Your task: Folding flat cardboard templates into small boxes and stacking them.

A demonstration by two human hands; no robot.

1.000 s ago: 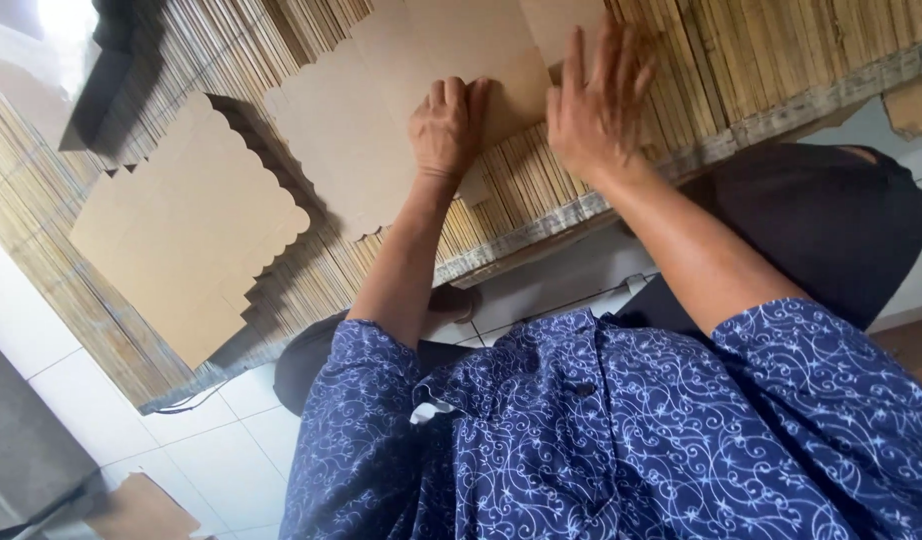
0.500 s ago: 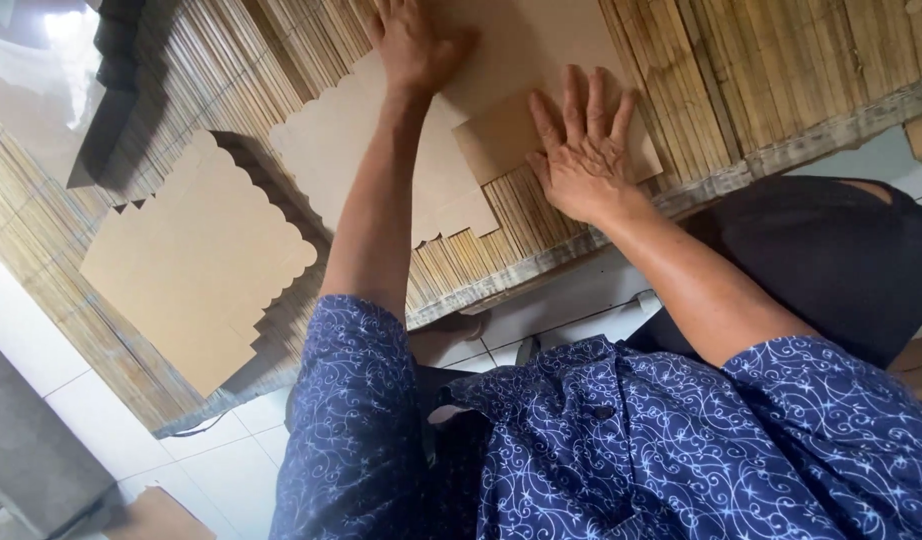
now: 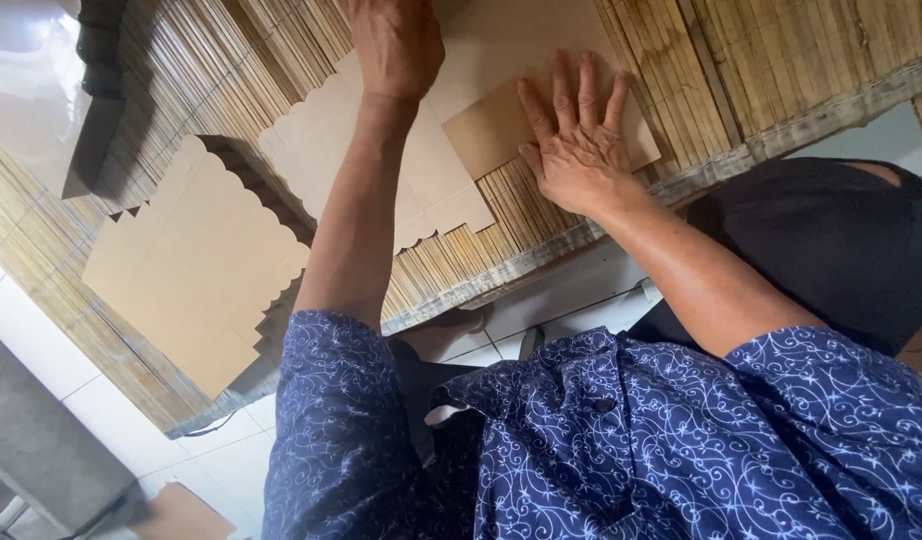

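Little has shifted: left hand (image 3: 396, 45) and right hand (image 3: 581, 140), fingers spread, press flat cardboard sheet (image 3: 381, 160) on bamboo mat (image 3: 741, 70); uneven pressure could skew the fold.

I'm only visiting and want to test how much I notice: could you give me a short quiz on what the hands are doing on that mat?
1. True or false: the right hand lies flat, fingers spread, on a flap of the brown cardboard sheet.
2. What covers the work surface? A) blue plastic sheet B) slatted bamboo mat C) green cloth
3. Fill in: the stack of flat brown cardboard sheets, on the far side of the left hand from the right one, has ___ edges.
Key: 1 true; 2 B; 3 scalloped.
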